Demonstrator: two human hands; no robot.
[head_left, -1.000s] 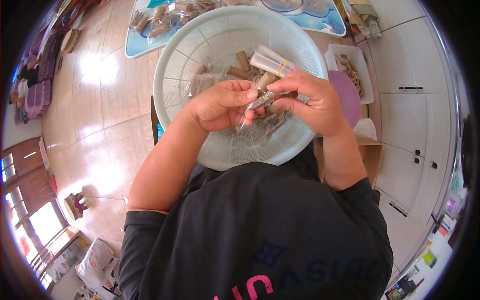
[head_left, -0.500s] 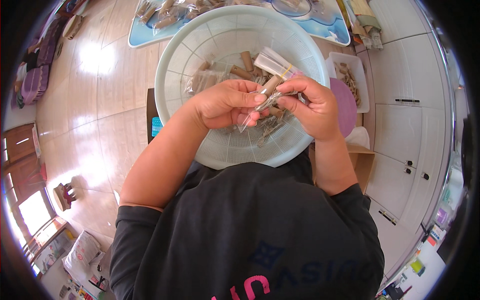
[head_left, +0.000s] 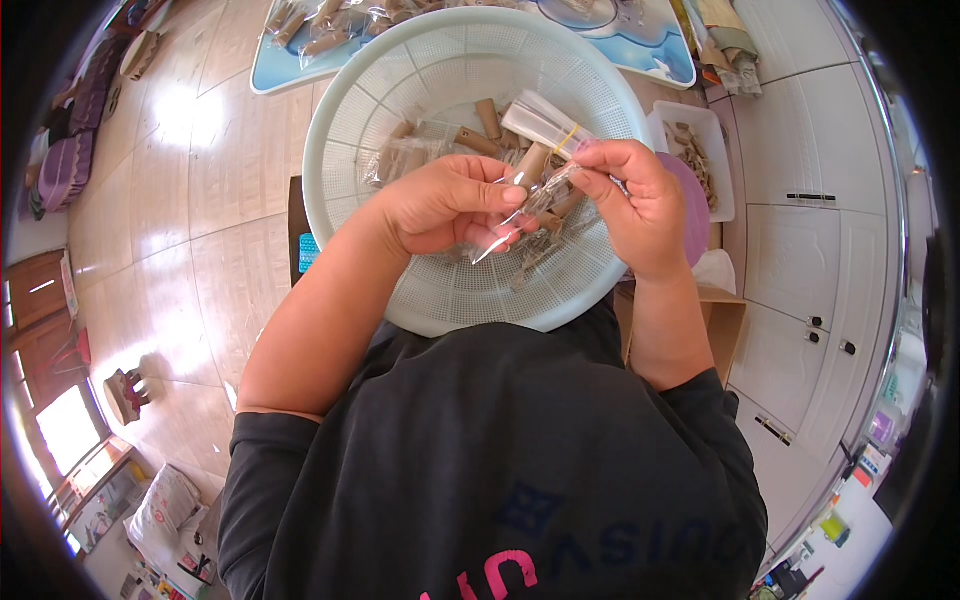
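Above a large pale mesh basket (head_left: 318, 185) on my lap, both my hands are at work close together. My left hand (head_left: 435, 205) grips a small clear plastic bag (head_left: 488, 246) and a brown tube-shaped piece (head_left: 530, 166) between thumb and fingers. Thumb and forefinger of my right hand (head_left: 642, 205) pinch one end of a thin, greyish-brown twisted strand (head_left: 557, 183), which reaches the bag. Beneath lie more brown tubes (head_left: 487, 118), loose strands (head_left: 530, 268), filled clear bags (head_left: 400, 160) and a stack of flat clear bags (head_left: 540, 120) held by a yellow band.
Beyond the basket, a blue patterned low table (head_left: 650, 60) carries many bagged brown pieces (head_left: 325, 42). To the right stand a white bin (head_left: 720, 150) of brown strands, a purple round thing (head_left: 697, 210), a cardboard box (head_left: 727, 325) and white cabinets (head_left: 800, 260).
My right hand has moved slightly right and away from the left, drawing the strand out straighter. The left hand keeps its hold on the bag and tube.
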